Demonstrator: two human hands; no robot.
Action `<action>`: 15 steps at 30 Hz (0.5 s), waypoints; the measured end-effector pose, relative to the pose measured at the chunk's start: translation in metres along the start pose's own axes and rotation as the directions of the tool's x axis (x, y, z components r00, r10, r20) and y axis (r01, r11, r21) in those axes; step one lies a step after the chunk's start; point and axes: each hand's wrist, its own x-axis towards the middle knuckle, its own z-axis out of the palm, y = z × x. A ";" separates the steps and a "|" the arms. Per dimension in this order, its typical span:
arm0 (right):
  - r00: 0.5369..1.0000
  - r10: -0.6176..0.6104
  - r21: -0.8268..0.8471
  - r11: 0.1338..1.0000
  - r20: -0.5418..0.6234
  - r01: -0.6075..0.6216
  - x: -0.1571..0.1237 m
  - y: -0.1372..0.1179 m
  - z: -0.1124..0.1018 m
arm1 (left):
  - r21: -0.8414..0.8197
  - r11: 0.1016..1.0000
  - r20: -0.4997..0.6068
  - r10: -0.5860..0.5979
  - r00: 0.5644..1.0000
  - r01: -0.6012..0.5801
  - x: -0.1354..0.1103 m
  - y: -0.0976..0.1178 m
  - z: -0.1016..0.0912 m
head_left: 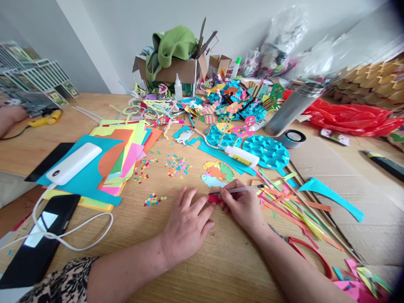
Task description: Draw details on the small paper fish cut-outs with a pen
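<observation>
My right hand [241, 206] is closed around a slim pen [248, 189], its tip end pointing left over a small red paper piece [214, 198]. Both hands partly cover that piece, so its whole outline is hidden. My left hand [187, 223] lies flat on the table with fingers spread, the fingertips at the red piece's left edge. Just beyond it are several cut-out paper fish [217, 171] in yellow, orange, green and light blue. Left of them lie small piles of paper bits [177, 165] and round paper dots [154, 200].
Coloured paper sheets [109, 168], a white power bank [75, 162] and a phone [44, 240] lie left. A glue bottle [241, 156], blue paper discs [265, 152] and a steel flask [293, 109] stand beyond. Red-handled scissors [326, 266], paper strips [299, 206] and cardboard [356, 185] are right.
</observation>
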 end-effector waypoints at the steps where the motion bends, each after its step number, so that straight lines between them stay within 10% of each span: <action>1: 1.000 0.001 0.003 1.000 -0.002 -0.001 0.000 0.000 0.000 | 0.000 1.000 0.001 0.000 1.000 0.000 0.000 0.000 0.000; 15: 1.000 -0.008 0.000 1.000 -0.005 0.008 -0.001 0.000 0.000 | -0.007 1.000 -0.013 0.008 1.000 -0.008 0.001 0.000 -0.002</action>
